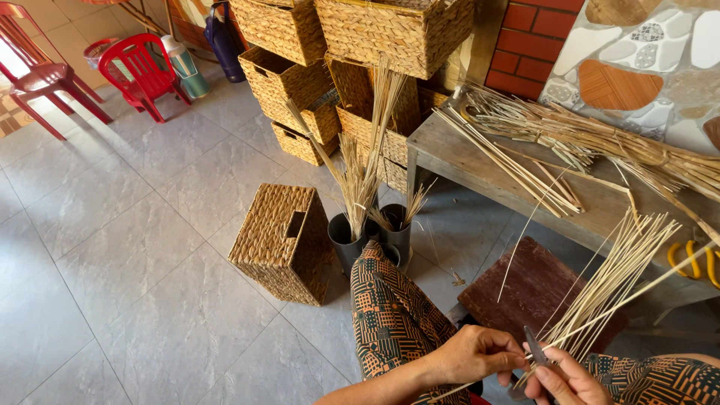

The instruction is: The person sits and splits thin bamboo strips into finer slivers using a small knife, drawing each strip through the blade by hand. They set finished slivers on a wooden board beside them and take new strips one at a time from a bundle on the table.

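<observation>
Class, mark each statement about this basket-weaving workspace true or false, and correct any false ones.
1. Both hands work on a bundle of thin reed strips. True.
2. The woven basket on the floor stands upright. False: it lies tipped on its side.
3. The plastic chairs are blue. False: they are red.
4. Dark tubes on the floor hold reed stalks. True.
5. More reeds lie on the wooden bench. True.

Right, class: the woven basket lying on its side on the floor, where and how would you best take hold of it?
Grip the basket by its cut-out handle slot, which faces up on the top face. Come from above and hook the fingers down into the slot. The other faces are flat, wide weave with no edge to hold.
</observation>
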